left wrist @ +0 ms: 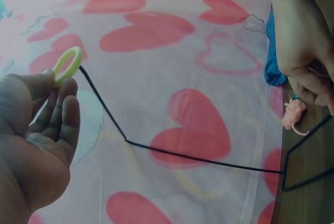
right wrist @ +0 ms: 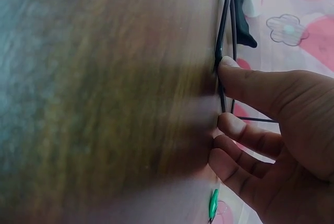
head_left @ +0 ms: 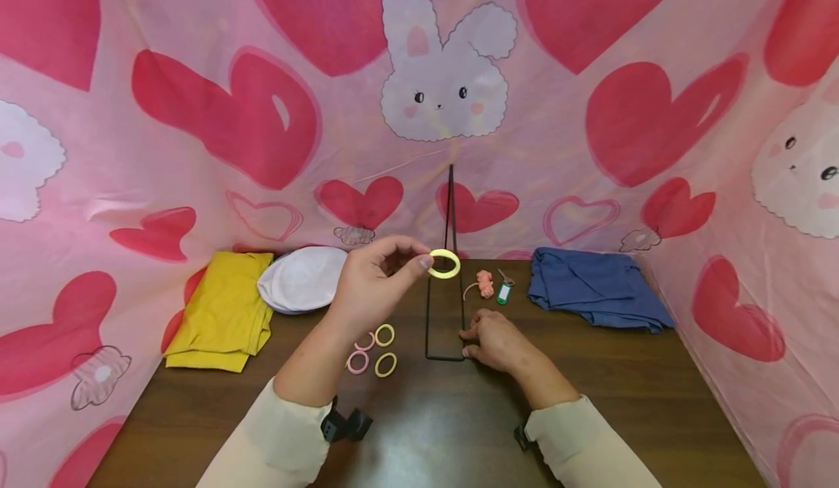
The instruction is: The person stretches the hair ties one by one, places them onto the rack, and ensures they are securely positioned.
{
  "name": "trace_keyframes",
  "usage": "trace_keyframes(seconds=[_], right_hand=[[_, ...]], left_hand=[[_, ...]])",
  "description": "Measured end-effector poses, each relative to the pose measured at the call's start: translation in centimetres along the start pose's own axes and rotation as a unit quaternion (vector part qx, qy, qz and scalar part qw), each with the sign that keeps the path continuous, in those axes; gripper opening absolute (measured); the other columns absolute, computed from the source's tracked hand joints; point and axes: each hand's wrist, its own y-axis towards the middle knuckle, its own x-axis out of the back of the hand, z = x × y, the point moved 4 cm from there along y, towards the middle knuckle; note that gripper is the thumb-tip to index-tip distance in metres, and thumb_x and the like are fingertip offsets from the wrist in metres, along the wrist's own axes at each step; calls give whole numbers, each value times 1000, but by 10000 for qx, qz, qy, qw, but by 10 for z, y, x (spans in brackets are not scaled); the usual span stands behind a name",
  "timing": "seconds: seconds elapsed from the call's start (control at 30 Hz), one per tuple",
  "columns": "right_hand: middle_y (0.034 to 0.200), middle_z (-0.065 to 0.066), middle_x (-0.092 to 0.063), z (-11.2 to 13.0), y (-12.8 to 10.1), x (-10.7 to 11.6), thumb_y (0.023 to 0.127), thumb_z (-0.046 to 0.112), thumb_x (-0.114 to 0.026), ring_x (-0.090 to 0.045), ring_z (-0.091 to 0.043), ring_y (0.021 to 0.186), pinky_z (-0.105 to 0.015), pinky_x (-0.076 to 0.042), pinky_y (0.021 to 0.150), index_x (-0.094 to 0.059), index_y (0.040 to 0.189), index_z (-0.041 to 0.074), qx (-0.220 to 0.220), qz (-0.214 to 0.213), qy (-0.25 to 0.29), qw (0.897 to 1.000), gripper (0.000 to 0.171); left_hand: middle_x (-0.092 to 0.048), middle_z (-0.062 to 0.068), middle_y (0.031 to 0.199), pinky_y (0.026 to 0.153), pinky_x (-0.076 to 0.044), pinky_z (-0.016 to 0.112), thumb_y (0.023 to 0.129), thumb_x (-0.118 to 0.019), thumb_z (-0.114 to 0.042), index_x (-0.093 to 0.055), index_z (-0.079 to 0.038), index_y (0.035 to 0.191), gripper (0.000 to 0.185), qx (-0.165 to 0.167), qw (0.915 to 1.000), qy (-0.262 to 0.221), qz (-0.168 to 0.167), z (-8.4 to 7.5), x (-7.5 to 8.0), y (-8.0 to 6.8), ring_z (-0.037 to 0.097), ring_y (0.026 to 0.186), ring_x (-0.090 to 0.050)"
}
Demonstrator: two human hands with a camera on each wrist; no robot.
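My left hand (head_left: 376, 284) is raised and pinches a yellow ring (head_left: 444, 274) between thumb and fingertips. In the left wrist view the ring (left wrist: 58, 76) is right by the free end of the bent arm of a black wire stand (left wrist: 198, 158); whether the wire passes through it I cannot tell. Down on the table, my right hand (head_left: 499, 341) grips the side rail of the stand's rectangular base (head_left: 427, 320). In the right wrist view, the thumb (right wrist: 232, 65) lies against that black rail. Pink rings (head_left: 357, 362) and yellow rings (head_left: 385, 364) lie left of the base.
Right of the stand lie a coral-pink bundle of cord (head_left: 484, 284) and a key with a green tag (head_left: 504, 293). Folded blue cloth (head_left: 590, 288) is at the right, folded yellow cloth (head_left: 219, 313) and round white fabric (head_left: 308, 280) at the left. A heart-patterned curtain (head_left: 367, 146) borders the table.
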Motion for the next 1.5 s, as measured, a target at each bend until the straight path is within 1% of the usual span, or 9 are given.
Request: trace_keyframes(seconds=[0.2, 0.33, 0.53, 0.67, 0.93, 1.1, 1.23, 1.37, 1.5], right_hand=[[103, -2, -61, -1, 0, 0, 86, 20, -86, -56, -22, 96, -42, -50, 86, -80, 118, 11, -171, 65, 41, 9998, 34], [102, -2, -60, -1, -1, 0, 86, 20, -85, -56, -21, 95, -41, -50, 86, -80, 118, 11, -119, 47, -11, 9999, 34], [103, -2, -61, 0, 0, -1, 86, 21, -85, -56, -23, 96, -42, -50, 87, -80, 118, 11, -72, 31, -7, 10000, 34], [103, -2, -61, 0, 0, -1, 86, 21, -85, -56, -23, 97, -42, -50, 87, -79, 118, 11, -84, 48, 9, 10000, 34], [104, -3, -61, 0, -1, -1, 86, 21, -85, -56, -22, 97, -42, -50, 88, -79, 119, 11, -67, 34, -24, 10000, 34], [105, -3, -62, 1, -1, 0, 86, 21, -85, -57, -23, 97, -43, -51, 88, -79, 118, 10, -59, 2, -12, 10000, 34], [105, -4, -62, 1, 0, 0, 86, 21, -85, -57, -23, 98, -43, -51, 88, -80, 118, 10, -58, -7, -22, 10000, 34], [105, -4, -62, 1, 0, -1, 86, 21, -85, -57, -23, 98, -43, -51, 89, -79, 118, 10, -97, 14, -1, 10000, 34], [105, -3, -61, 1, 0, 0, 86, 21, -85, -57, -23, 98, -43, -51, 88, -79, 118, 10, -84, 19, -14, 10000, 34]], left_hand=[[-74, 1, 94, 72, -57, 30, 94, -78, -15, -77, -12, 104, 11, -21, 9999, -126, 64, -2, -6, 6, 22, 82, -70], [-74, 2, 94, 74, -58, 31, 94, -78, -15, -77, -11, 104, 11, 15, 9998, -202, 72, 1, -8, 10, 24, 84, -71], [-74, 1, 93, 75, -58, 31, 95, -77, -17, -77, -12, 103, 10, 152, 9999, -50, 5, 11, -6, 17, 18, 84, -71], [-74, 1, 94, 75, -57, 30, 95, -77, -18, -77, -12, 104, 11, 286, 9995, 83, -40, 19, -6, 22, 18, 86, -72], [-73, 5, 99, 80, -61, 33, 95, -77, -15, -75, -9, 106, 13, 438, 9988, -231, -65, 32, -11, 36, 27, 92, -74], [-74, 4, 100, 80, -61, 33, 94, -78, -17, -74, -10, 106, 14, 512, 9983, -198, -180, 39, -15, 47, 22, 93, -75], [-74, 5, 101, 84, -60, 34, 95, -78, -18, -74, -9, 107, 16, 570, 9977, -247, -287, 45, -17, 57, 18, 94, -75], [-74, 9, 102, 90, -58, 35, 95, -77, -19, -73, -7, 108, 18, 787, 9943, -585, -415, 51, -21, 67, 24, 96, -74], [-73, 11, 105, 93, -57, 35, 97, -75, -17, -71, -6, 110, 18, 1105, 9865, -1078, -539, 60, -24, 76, 27, 99, -74]])
